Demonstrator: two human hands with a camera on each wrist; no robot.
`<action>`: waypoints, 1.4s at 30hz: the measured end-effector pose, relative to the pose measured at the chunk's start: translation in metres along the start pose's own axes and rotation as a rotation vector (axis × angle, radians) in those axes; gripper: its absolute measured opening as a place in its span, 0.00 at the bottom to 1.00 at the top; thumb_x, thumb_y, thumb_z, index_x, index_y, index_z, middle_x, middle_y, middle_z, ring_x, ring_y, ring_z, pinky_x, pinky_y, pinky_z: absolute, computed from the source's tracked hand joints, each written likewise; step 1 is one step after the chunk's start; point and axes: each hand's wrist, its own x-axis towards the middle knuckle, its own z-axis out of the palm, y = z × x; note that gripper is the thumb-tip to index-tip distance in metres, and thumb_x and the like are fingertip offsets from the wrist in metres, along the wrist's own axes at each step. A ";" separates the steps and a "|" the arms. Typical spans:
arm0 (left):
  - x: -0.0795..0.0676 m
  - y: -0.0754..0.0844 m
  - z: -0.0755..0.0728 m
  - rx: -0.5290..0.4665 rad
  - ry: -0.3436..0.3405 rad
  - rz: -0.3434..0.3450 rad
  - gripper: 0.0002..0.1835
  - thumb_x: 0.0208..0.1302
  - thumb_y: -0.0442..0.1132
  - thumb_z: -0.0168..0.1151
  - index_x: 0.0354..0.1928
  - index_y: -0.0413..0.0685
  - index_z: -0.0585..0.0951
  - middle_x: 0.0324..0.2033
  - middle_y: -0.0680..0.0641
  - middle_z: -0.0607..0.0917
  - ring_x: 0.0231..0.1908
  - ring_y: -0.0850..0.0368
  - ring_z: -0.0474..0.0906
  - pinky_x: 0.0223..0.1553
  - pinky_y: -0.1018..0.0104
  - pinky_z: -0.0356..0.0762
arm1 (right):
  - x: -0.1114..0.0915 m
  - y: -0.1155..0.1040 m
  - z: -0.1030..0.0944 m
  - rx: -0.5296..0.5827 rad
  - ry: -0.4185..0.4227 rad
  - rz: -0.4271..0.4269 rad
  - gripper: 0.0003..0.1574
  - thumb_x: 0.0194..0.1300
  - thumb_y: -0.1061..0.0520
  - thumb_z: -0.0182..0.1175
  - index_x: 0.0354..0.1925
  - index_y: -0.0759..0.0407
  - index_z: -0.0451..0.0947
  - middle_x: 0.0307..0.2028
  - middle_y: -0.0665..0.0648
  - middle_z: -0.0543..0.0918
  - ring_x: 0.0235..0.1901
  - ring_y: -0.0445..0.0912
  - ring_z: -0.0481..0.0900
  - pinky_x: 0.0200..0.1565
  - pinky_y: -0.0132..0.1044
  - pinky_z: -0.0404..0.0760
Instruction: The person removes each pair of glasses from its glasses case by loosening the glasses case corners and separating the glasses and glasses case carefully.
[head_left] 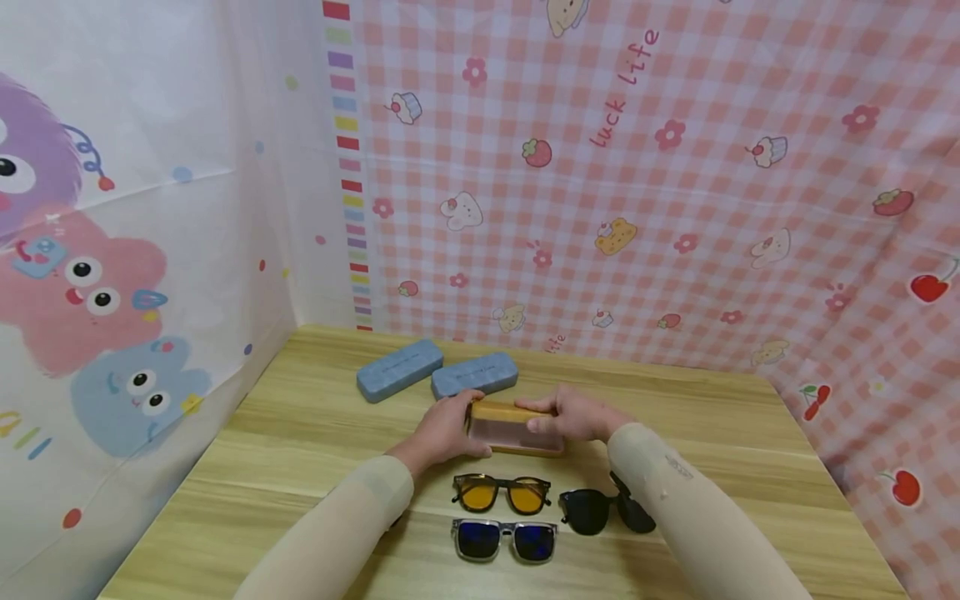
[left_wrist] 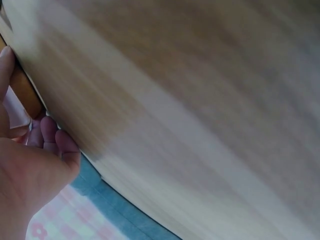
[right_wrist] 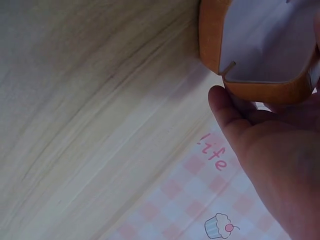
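An orange-brown glasses case (head_left: 504, 412) lies partly raised at its lid on the table, its pale lining showing. My left hand (head_left: 442, 432) grips the left end of it, thumb at the front edge. At the other end, my right hand (head_left: 577, 414) holds the lid between thumb and fingers. The right wrist view shows the case's orange shell (right_wrist: 210, 37) and lining, the hand curled against its edge. Only a corner of the case (left_wrist: 26, 92) appears in the left wrist view, beside the left fingers.
Two blue glasses cases (head_left: 401, 371) (head_left: 475, 377) lie behind, one close to the left hand. In front are yellow-lensed glasses (head_left: 477, 493), clear-framed sunglasses (head_left: 477, 540) and black sunglasses (head_left: 587, 511) beside the right sleeve. A dark bit shows under the left sleeve. Patterned cloths (head_left: 570, 192) hang behind.
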 end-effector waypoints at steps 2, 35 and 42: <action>0.000 0.000 0.000 0.003 0.001 0.005 0.53 0.52 0.52 0.87 0.78 0.48 0.71 0.70 0.40 0.81 0.69 0.40 0.78 0.71 0.43 0.75 | -0.001 0.001 0.002 -0.004 0.012 0.001 0.31 0.79 0.48 0.63 0.76 0.45 0.73 0.72 0.64 0.78 0.28 0.45 0.71 0.51 0.43 0.79; -0.001 0.000 -0.001 -0.004 -0.007 0.012 0.51 0.54 0.52 0.86 0.77 0.48 0.71 0.69 0.39 0.81 0.66 0.41 0.79 0.70 0.43 0.76 | -0.013 0.000 0.031 -0.265 0.206 -0.059 0.35 0.72 0.45 0.70 0.74 0.39 0.76 0.66 0.61 0.83 0.52 0.48 0.82 0.56 0.49 0.83; -0.001 -0.001 -0.001 -0.004 -0.011 0.021 0.51 0.54 0.51 0.86 0.77 0.47 0.71 0.68 0.38 0.81 0.65 0.41 0.80 0.70 0.44 0.77 | -0.013 0.001 0.037 -0.295 0.232 -0.042 0.35 0.71 0.45 0.71 0.74 0.37 0.76 0.70 0.62 0.80 0.59 0.56 0.78 0.61 0.55 0.79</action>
